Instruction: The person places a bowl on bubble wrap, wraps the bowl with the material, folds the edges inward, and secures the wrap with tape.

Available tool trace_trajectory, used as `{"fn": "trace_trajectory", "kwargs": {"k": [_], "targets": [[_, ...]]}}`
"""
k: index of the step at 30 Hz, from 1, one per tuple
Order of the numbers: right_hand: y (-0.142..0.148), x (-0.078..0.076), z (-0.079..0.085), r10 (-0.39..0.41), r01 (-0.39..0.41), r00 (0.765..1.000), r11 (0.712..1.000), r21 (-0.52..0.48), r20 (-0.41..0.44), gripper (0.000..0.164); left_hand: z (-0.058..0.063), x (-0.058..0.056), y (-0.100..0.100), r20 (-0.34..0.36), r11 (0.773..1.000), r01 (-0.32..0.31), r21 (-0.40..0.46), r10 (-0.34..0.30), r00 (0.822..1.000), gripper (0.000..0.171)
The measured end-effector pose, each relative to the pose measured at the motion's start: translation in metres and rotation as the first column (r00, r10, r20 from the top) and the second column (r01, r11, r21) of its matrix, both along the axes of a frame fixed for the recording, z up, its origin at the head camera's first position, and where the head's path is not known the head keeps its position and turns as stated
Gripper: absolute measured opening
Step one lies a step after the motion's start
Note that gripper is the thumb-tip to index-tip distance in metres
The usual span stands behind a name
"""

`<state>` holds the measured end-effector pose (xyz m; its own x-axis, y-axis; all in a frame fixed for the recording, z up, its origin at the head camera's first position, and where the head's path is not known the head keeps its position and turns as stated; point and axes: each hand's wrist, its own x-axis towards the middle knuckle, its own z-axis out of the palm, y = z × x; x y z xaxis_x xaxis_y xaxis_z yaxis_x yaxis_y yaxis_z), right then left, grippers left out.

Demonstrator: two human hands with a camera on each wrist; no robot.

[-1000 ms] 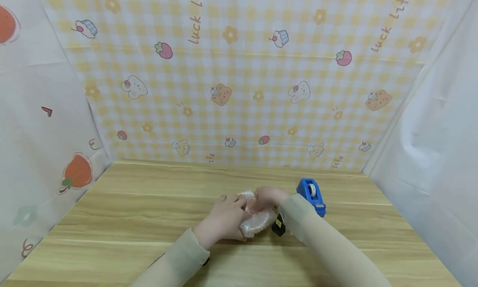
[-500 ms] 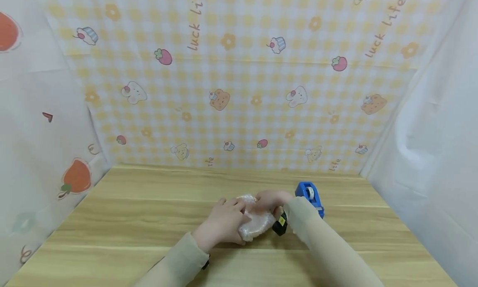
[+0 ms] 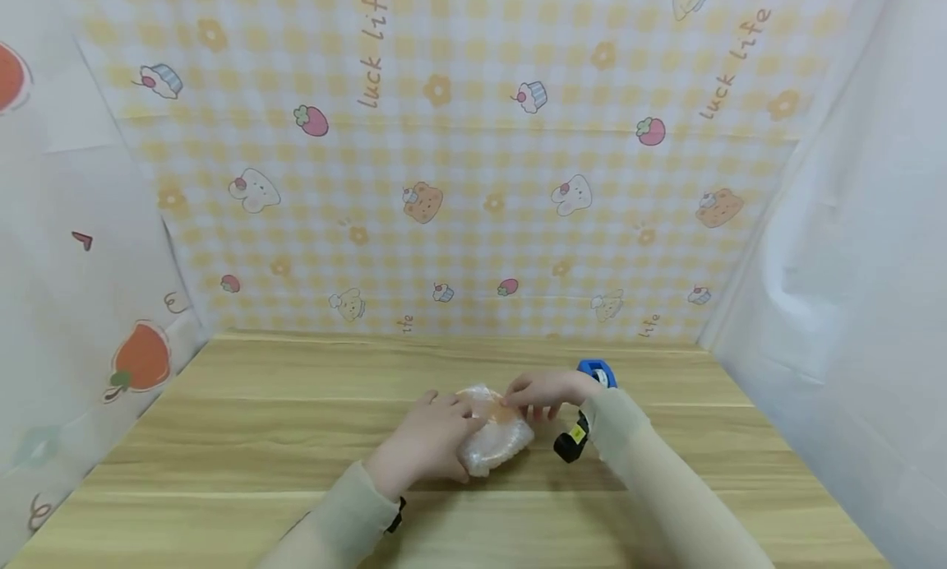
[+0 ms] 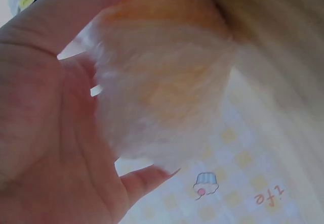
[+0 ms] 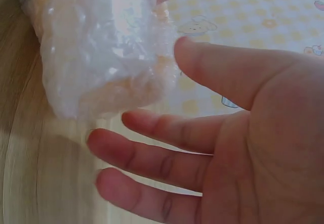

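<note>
A bundle of clear bubble wrap (image 3: 497, 439) with something orange inside lies on the wooden table in the head view. What the orange thing is, the wrap hides. My left hand (image 3: 427, 439) grips the bundle from its left side; in the left wrist view, the thumb and fingers reach round the bubble wrap (image 4: 162, 92). At the bundle's upper right edge is my right hand (image 3: 551, 390). Its fingers are spread in the right wrist view, with the thumb close to the bubble wrap (image 5: 101, 52) and nothing held.
Behind my right wrist stands a blue tape dispenser (image 3: 595, 372), partly covered by that hand. A black wrist camera with a yellow label (image 3: 571, 442) hangs under the right cuff. A patterned cloth (image 3: 473, 182) rises at the table's back edge.
My right hand has drawn off the middle of the bundle to its upper right edge, its fingers loosened. More of the orange content shows. The left hand keeps hold of the bundle.
</note>
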<state>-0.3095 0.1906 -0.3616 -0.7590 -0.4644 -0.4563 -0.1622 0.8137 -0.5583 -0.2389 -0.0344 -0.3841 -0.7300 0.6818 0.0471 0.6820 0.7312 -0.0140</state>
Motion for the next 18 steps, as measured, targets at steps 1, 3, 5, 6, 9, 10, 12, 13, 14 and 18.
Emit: {"fn": "trace_trajectory", "kwargs": {"k": [1,3,5,6,9,10,12,13,14,18], "targets": [[0.001,0.000,0.001,0.003,-0.003,1.000,1.000,-0.009,-0.010,0.033,0.002,0.000,-0.001,0.009,1.000,-0.002,0.001,0.002,1.000,0.081],[0.002,-0.001,0.002,-0.005,0.004,1.000,0.999,-0.034,-0.018,0.032,0.007,-0.001,-0.001,0.039,1.000,-0.007,0.008,0.007,0.999,0.085],[0.004,-0.003,0.004,-0.016,0.014,0.999,0.998,-0.055,-0.031,0.033,0.010,-0.003,-0.002,0.067,1.000,-0.009,0.017,0.008,0.998,0.086],[0.005,-0.003,0.004,-0.022,0.019,0.999,0.998,-0.064,-0.040,0.033,0.012,-0.004,-0.003,0.078,1.000,-0.008,0.021,0.007,0.997,0.086],[0.007,-0.005,0.005,-0.048,0.040,0.996,0.995,-0.095,-0.077,0.037,0.015,-0.006,-0.005,0.114,0.999,-0.010,0.040,0.006,0.993,0.085],[0.008,-0.005,0.006,-0.060,0.050,0.994,0.993,-0.109,-0.092,0.039,0.016,-0.007,-0.006,0.124,0.999,-0.013,0.048,0.007,0.992,0.085],[0.011,-0.005,0.006,-0.089,0.072,0.988,0.988,-0.140,-0.124,0.043,0.019,-0.009,-0.010,0.146,0.997,-0.025,0.068,0.015,0.989,0.085],[0.013,-0.005,0.007,-0.098,0.076,0.984,0.986,-0.151,-0.148,0.045,0.020,-0.010,-0.012,0.158,0.996,-0.032,0.084,0.019,0.987,0.085],[0.015,-0.005,0.008,-0.106,0.078,0.978,0.984,-0.159,-0.178,0.047,0.022,-0.011,-0.015,0.172,0.994,-0.041,0.106,0.022,0.985,0.085],[0.026,-0.003,0.009,-0.133,0.084,0.944,0.982,-0.171,-0.302,0.049,0.028,-0.017,-0.029,0.197,0.981,-0.079,0.178,0.043,0.979,0.084]]}}
